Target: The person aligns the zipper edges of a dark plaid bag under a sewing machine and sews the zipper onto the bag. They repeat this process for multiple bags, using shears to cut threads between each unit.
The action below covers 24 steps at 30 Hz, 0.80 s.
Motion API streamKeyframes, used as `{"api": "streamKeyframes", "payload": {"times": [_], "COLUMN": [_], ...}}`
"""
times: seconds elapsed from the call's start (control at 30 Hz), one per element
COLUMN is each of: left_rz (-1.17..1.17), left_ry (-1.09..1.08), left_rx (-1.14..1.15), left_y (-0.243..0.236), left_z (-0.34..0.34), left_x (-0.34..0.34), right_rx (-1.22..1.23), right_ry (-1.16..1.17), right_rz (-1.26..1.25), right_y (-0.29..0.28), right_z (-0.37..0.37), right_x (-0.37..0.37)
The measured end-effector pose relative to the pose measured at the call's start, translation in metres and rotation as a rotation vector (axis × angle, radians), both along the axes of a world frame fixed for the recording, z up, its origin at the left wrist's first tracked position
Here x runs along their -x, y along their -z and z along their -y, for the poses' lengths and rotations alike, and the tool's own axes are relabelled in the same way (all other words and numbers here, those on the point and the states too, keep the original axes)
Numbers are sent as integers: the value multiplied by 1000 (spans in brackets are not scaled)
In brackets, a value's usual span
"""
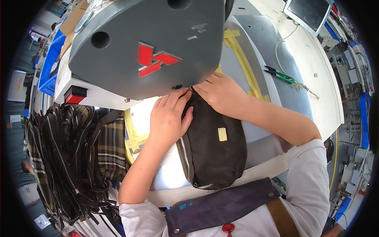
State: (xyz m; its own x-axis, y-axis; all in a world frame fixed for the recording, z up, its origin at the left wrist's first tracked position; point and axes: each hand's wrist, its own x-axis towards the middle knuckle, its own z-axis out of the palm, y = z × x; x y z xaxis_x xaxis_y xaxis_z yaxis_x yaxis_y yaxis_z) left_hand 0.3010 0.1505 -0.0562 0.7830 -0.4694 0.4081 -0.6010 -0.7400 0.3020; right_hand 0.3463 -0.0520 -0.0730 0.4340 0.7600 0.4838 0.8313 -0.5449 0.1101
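Two bare hands meet at the far end of one black pouch, near each other and just below the front of one grey machine head. The left hand lies on the pouch's left side, its thumb spread from its fingers; the right hand bends over the top from the right. Both touch the cloth, but whether either one pinches it or only presses I cannot tell. The black pouch lies on the work surface between the forearms, with one metal zip along its left edge and one small pale yellow label on its upper face. The machine head bears one emblem of three red pieces and two dark round recesses. To the right, one pair of green-handled snips lies near one cord, and one screen stands at the tabletop's far side. To the left is one heap of dark zipped pieces, too tangled to count, beside plaid cloth
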Motion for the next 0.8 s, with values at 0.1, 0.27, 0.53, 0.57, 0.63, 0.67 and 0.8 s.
{"api": "streamKeyframes", "payload": {"times": [0.1,0.27,0.53,0.57,0.63,0.67,0.8], "left_rz": [4,3,0,-6,2,7,-17], "left_ry": [-7,-10,7,8,8,6,-7], "left_rx": [4,-1,-4,0,-4,-6,-21], "left_y": [2,2,1,0,1,1,-1], "left_z": [-1,-1,-3,-3,-4,-4,-3], "left_x": [0,1,-1,-1,-3,-3,-4], "right_rx": [-6,-8,23,27,26,24,14], "right_ry": [-5,0,25,28,45,53,41], "right_rz": [-5,-3,8,11,17,21,16], "right_y": [0,0,-3,-4,-3,-3,-4], "right_z": [1,1,-1,-1,-2,-2,0], "right_x": [0,1,3,3,2,2,-1]}}
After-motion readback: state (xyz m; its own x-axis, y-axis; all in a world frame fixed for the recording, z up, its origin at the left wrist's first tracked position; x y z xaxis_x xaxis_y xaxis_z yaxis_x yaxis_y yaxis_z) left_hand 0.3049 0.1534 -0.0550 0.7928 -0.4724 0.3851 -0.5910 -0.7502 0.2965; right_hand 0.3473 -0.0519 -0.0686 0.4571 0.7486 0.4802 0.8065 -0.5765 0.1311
